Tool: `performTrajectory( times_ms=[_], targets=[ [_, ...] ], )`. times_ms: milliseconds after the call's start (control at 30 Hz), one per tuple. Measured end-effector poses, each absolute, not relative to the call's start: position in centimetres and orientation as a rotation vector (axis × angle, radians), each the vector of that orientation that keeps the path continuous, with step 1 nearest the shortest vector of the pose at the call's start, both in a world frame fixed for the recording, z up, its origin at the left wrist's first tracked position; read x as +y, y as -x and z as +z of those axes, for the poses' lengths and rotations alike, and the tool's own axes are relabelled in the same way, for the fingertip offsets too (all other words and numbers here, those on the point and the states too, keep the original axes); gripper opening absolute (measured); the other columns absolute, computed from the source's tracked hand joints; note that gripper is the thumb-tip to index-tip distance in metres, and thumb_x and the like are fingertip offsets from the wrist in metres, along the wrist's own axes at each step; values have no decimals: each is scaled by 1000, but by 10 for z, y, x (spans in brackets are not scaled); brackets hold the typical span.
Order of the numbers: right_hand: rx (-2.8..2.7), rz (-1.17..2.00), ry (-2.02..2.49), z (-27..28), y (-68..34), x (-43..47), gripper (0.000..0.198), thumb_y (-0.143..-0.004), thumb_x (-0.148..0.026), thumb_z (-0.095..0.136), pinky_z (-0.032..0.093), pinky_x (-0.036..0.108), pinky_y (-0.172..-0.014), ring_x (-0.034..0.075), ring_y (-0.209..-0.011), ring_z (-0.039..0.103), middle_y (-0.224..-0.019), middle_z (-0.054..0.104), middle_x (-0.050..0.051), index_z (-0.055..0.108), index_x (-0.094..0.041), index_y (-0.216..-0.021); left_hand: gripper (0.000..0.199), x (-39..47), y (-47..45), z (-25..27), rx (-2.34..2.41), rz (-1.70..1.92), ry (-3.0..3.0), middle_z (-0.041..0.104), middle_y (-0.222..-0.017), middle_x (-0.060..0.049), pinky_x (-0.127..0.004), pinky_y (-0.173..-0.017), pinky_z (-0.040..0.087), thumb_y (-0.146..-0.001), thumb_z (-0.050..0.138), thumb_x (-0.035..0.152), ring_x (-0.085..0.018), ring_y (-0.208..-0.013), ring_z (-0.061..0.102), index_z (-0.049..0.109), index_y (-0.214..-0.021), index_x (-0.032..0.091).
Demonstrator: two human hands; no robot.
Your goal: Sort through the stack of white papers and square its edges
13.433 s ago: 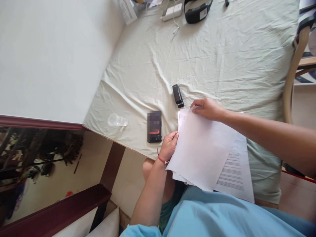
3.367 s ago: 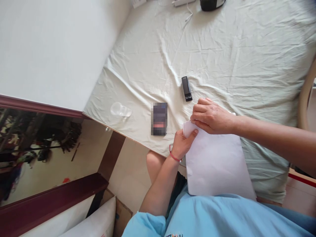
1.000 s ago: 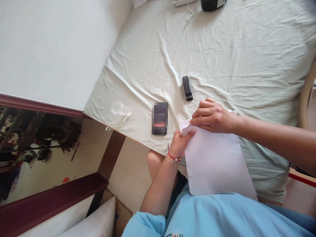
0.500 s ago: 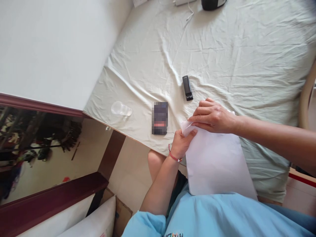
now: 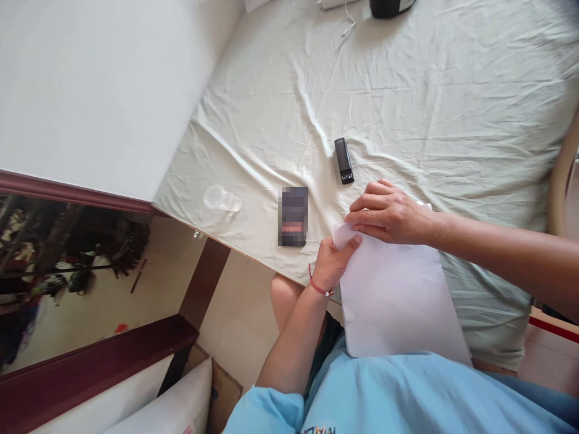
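Observation:
White paper (image 5: 398,295), apparently a stack of sheets, lies over the near table edge and reaches down to my blue shirt. My left hand (image 5: 332,259), with a red bracelet at its wrist, grips the paper's upper left corner, thumb on top. Just above it, my right hand (image 5: 391,214) pinches the paper near the same corner with fingertips pressed together. How many sheets are between those fingertips is hidden. Left of the hands lies a dark, blurred-out rectangular object (image 5: 293,216). A small black device (image 5: 344,161) rests beyond them.
A clear plastic bottle or cup (image 5: 222,199) lies on its side near the table's left edge. Pale wrinkled cloth (image 5: 452,120) covers the table. At the far side are a white cable (image 5: 348,24) and a black object (image 5: 391,7). A curved chair part (image 5: 561,181) borders the right.
The paper's lifted corner under my right fingertips has shifted slightly and lies flatter. Both hands stay in nearly the same place.

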State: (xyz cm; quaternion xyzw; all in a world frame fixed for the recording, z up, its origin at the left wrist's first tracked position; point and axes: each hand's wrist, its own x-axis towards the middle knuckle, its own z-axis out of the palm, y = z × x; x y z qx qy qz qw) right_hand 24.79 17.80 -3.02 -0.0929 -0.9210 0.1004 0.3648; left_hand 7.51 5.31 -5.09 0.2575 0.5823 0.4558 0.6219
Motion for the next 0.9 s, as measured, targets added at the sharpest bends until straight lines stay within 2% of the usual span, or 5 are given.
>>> performTrajectory(
  times_ms=[300, 700, 900],
  targets=[
    [-2337, 259, 204, -33, -248, 179, 14, -105, -25, 61, 36, 37, -78, 17, -84, 52, -98, 74, 4, 73, -19, -110, 48, 52, -75, -52, 1355, 1021, -631, 66, -73, -1, -26, -63, 43, -74, 91, 57, -12, -66, 55, 74, -85, 13],
    [-2370, 301, 182, -30, -251, 180, 16, -106, -25, 60, 36, 37, -77, 17, -86, 55, -102, 75, 4, 74, -21, -111, 45, 51, -75, -52, 1321, 1051, -581, 71, -80, -3, -27, -68, 49, -73, 93, 53, -14, -71, 61, 77, -90, 15],
    [-2369, 284, 200, -32, -250, 180, 17, -107, -28, 59, 36, 36, -77, 17, -85, 55, -100, 75, 5, 74, -20, -111, 48, 52, -76, -49, 1348, 1039, -588, 69, -76, -3, -28, -65, 48, -71, 94, 56, -15, -68, 60, 76, -86, 15]
  ],
)
